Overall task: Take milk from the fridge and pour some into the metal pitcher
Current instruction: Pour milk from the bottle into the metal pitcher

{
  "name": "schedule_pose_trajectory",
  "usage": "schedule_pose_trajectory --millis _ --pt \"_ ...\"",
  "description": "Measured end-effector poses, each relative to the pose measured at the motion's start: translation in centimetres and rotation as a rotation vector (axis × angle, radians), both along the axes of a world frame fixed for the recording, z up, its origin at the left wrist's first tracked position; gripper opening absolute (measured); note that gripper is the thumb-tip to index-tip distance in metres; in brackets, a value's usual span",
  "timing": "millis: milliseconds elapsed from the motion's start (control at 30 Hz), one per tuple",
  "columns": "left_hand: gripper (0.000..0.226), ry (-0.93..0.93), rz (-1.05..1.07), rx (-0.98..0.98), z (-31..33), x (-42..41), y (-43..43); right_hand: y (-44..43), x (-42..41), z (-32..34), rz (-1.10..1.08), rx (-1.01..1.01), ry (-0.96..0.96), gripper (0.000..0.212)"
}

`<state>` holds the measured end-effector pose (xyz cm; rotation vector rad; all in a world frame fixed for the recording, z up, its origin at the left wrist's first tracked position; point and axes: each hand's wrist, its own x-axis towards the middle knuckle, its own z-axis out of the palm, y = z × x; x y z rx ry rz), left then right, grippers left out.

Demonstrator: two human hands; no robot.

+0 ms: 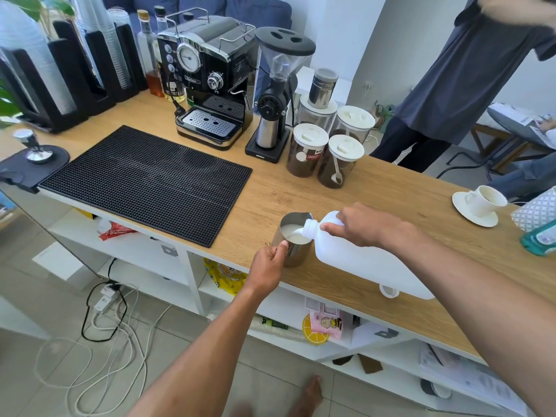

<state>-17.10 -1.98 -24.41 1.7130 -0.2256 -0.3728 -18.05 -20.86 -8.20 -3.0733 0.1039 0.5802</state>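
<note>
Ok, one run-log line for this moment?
step: pouring | right hand: holds tilted milk jug | left hand: grips metal pitcher | milk: in pitcher

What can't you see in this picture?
In the head view:
- the handle of the pitcher: covered by the fingers of the left hand.
- the far side of the jug: behind the right hand and its arm.
- the blue bottle: cut off by the right edge.
- the standing person: cut off by the top edge.

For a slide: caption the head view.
The right hand tips a white plastic milk jug, pouring into a metal pitcher the left hand grips on a wooden counter.
</note>
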Motion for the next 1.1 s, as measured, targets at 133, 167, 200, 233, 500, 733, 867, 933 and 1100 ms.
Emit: schedule_pose_trajectory --millis 133,167,200,233,500,733,867,933,1100 --pt "0.052 0.0 0.003 -0.012 -0.09 -0.01 0.06 -0.02 0.03 -0.06 0.0 0.001 0.003 0.056" --pt "0.052 -0.002 0.002 -0.012 -0.09 -0.01 0.06 -0.02 0.06 -0.05 0.003 -0.001 0.004 0.056" --pt "0.052 -0.003 0.002 -0.011 -0.09 -0.02 0.05 -0.02 0.11 -0.01 0.007 -0.005 0.005 0.056" --pt "0.053 -0.004 0.002 -0.011 -0.06 -0.04 0.05 -0.04 0.15 0.0 0.011 -0.009 0.005 0.057" --pt "0.053 -0.002 0.012 -0.007 0.11 -0.11 -0.01 -0.35 0.3 -0.27 0.011 -0.003 -0.005 0.058" --pt "0.054 0.008 0.018 -0.005 0.36 -0.27 -0.03 -0.61 0.21 -0.45 0.015 -0.001 -0.009 0.06" --pt "0.053 0.001 0.019 0.005 0.54 -0.33 -0.02 -0.74 0.19 -0.63 0.008 0.005 -0.009 0.06" --pt "0.053 -0.002 0.02 0.013 0.54 -0.35 0.01 -0.72 0.18 -0.67 0.009 0.004 -0.009 0.06" --pt "0.053 -0.003 0.018 0.032 0.42 -0.25 -0.03 -0.84 0.27 -0.8 0.012 -0.007 -0.008 0.06"
